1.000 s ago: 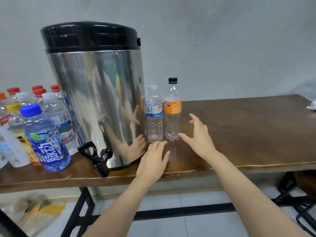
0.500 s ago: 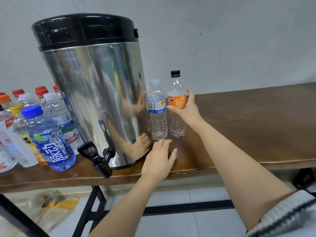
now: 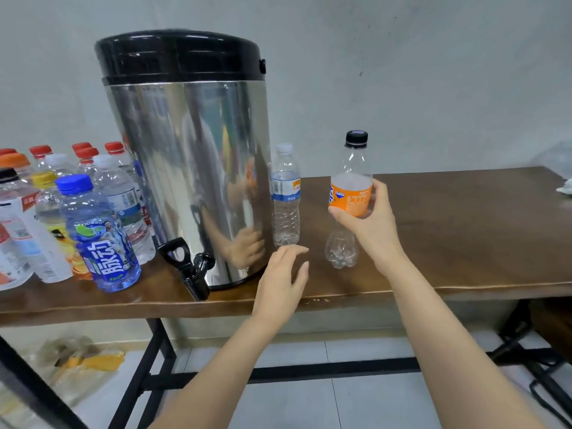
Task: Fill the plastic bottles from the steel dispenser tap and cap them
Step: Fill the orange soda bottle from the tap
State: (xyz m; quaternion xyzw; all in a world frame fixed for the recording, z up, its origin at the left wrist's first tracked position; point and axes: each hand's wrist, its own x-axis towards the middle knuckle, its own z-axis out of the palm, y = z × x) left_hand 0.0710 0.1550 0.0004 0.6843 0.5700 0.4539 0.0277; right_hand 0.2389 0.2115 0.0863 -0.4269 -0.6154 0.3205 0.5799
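Note:
A tall steel dispenser (image 3: 188, 168) with a black lid stands on the brown table (image 3: 464, 236); its black tap (image 3: 193, 270) juts over the front edge. My right hand (image 3: 368, 224) grips an empty orange-labelled bottle (image 3: 351, 193) with a black cap, upright and lifted a little off the table. A clear empty bottle (image 3: 286, 196) with a white cap stands just right of the dispenser. My left hand (image 3: 283, 280) hovers open, palm down, over the table edge in front of that bottle.
Several capped bottles crowd the table left of the dispenser, among them a blue-capped bottle (image 3: 99, 236) at the front. White crumpled paper (image 3: 565, 188) lies at the far right. Black table legs and a tiled floor show below.
My right hand reached to the orange-labelled bottle, closed round it, and has lifted it away to the right and nearer me. My left hand stayed near the table edge.

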